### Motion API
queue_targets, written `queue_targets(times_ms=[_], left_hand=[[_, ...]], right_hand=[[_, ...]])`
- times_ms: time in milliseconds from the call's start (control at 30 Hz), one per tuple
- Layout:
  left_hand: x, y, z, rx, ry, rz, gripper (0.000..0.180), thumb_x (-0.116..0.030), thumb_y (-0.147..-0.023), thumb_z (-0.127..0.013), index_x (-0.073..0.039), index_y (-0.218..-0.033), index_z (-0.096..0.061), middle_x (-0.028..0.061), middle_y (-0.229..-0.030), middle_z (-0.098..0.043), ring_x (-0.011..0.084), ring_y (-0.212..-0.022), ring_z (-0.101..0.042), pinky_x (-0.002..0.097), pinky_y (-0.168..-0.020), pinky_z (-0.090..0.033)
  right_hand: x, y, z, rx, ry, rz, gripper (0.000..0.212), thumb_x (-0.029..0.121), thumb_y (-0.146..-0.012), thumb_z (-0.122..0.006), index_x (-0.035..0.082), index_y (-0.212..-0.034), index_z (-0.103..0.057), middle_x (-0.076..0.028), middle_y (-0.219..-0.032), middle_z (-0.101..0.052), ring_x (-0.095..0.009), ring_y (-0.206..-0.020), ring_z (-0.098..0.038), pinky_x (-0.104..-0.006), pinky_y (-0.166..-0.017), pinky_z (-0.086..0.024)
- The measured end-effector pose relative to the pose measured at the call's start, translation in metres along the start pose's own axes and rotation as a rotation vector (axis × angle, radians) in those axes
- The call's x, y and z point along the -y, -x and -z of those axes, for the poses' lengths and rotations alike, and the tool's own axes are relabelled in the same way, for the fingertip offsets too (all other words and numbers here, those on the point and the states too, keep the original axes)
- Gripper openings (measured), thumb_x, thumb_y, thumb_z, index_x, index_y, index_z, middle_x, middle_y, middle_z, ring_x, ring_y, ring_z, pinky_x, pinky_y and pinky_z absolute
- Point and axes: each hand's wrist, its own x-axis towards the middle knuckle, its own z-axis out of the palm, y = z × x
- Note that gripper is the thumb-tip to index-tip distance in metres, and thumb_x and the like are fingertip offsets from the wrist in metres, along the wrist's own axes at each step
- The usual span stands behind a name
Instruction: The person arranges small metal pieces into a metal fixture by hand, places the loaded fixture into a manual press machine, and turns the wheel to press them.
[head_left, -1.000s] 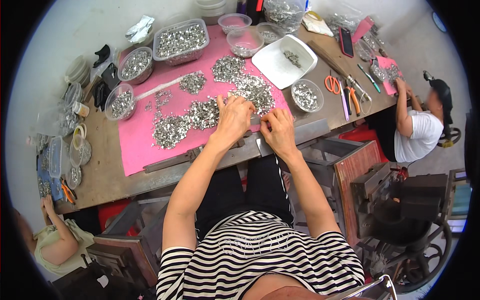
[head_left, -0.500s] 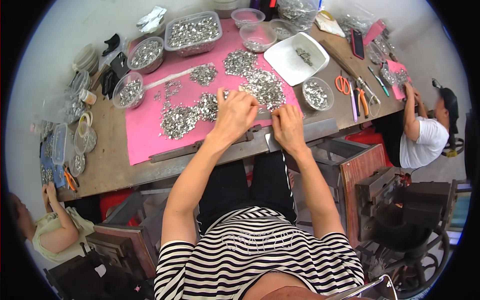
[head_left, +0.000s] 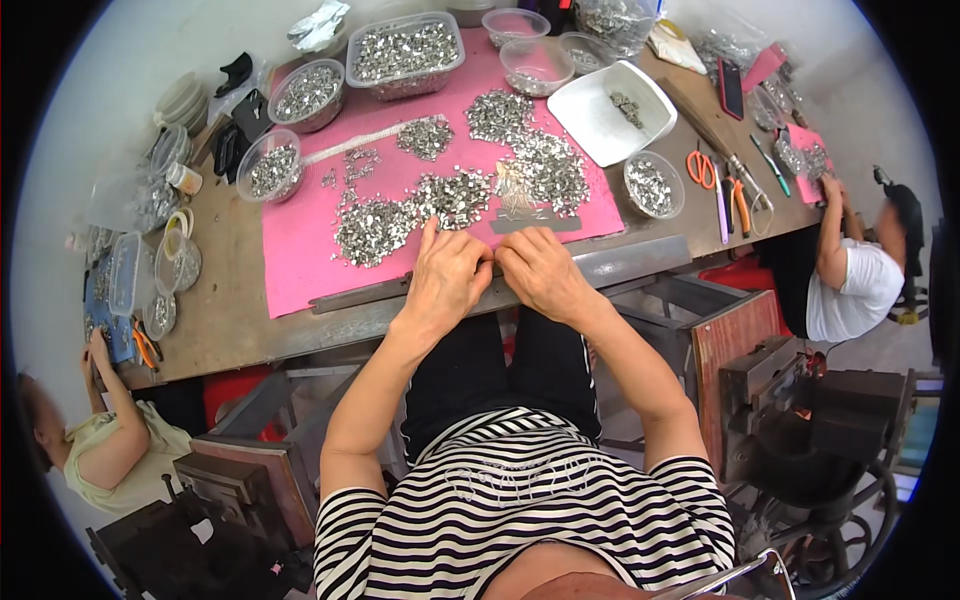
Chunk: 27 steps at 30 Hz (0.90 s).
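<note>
At the table's front edge my left hand [head_left: 450, 270] and my right hand [head_left: 545, 272] meet fingertip to fingertip. The fingers of both are pinched; whatever lies between them is too small or hidden to make out. Just beyond, a flat grey metal strip [head_left: 535, 222] rests on the pink sheet [head_left: 300, 250]. Thin pale pins or wires [head_left: 514, 190] lie behind that strip, against a heap of small shiny metal pieces [head_left: 558, 172]. More such pieces form a heap [head_left: 375, 232] beyond my left hand and another heap [head_left: 452, 196] beside it.
A white tray [head_left: 585, 115], a round tub [head_left: 653, 185] and a rectangular tub [head_left: 405, 75] hold metal pieces. Orange-handled scissors [head_left: 701, 170] and pliers [head_left: 740, 208] lie on the right. A metal bar [head_left: 630, 262] runs along the front edge. Co-workers sit at both ends.
My left hand has drawn back from the heap toward the table edge, and my right hand has moved left to meet it. The grey strip and pale pins now show. The view has shifted slightly.
</note>
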Motion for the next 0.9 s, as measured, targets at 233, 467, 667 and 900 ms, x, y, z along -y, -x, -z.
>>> queue_targets(times_ms=[233,467,667,900], left_hand=[[-0.003,0.005,-0.006,-0.118,0.083,0.033,0.014,-0.010,-0.086,-0.074,-0.007,-0.099,-0.071,0.0066,-0.092,-0.066,0.0274,-0.092,-0.063,0.0568,-0.112,-0.035],[-0.010,0.007,-0.019,-0.238,-0.099,0.073,0.029,-0.024,-0.085,-0.079,-0.009,-0.109,-0.071,0.0059,-0.101,-0.065,0.0259,-0.099,-0.059,0.0516,-0.105,-0.036],[-0.006,0.021,-0.002,-0.397,-0.038,0.065,0.022,-0.010,-0.085,-0.078,-0.010,-0.107,-0.072,0.0055,-0.097,-0.064,0.0249,-0.095,-0.060,0.0481,-0.103,-0.039],[0.016,0.053,0.013,-0.479,-0.089,0.095,0.019,-0.006,-0.086,-0.075,-0.010,-0.104,-0.072,0.0053,-0.096,-0.064,0.0241,-0.093,-0.061,0.0496,-0.105,-0.039]], right_hand=[[-0.027,0.019,0.010,-0.260,-0.210,-0.264,0.015,-0.004,-0.085,-0.069,0.001,-0.098,-0.067,-0.013,-0.097,-0.066,-0.032,-0.092,-0.065,-0.0412,-0.081,-0.053],[-0.058,0.028,0.026,-0.286,-0.112,-0.410,0.012,-0.003,-0.086,-0.068,0.002,-0.097,-0.070,-0.013,-0.089,-0.062,-0.031,-0.084,-0.062,-0.0408,-0.076,-0.051],[-0.064,0.025,0.023,-0.149,0.024,-0.333,0.011,0.001,-0.085,-0.072,0.005,-0.095,-0.070,-0.010,-0.087,-0.058,-0.030,-0.086,-0.060,-0.0414,-0.080,-0.047],[-0.067,0.022,0.032,-0.059,-0.030,-0.390,0.009,0.004,-0.084,-0.073,0.004,-0.089,-0.066,-0.009,-0.086,-0.060,-0.031,-0.088,-0.060,-0.0425,-0.081,-0.046]])
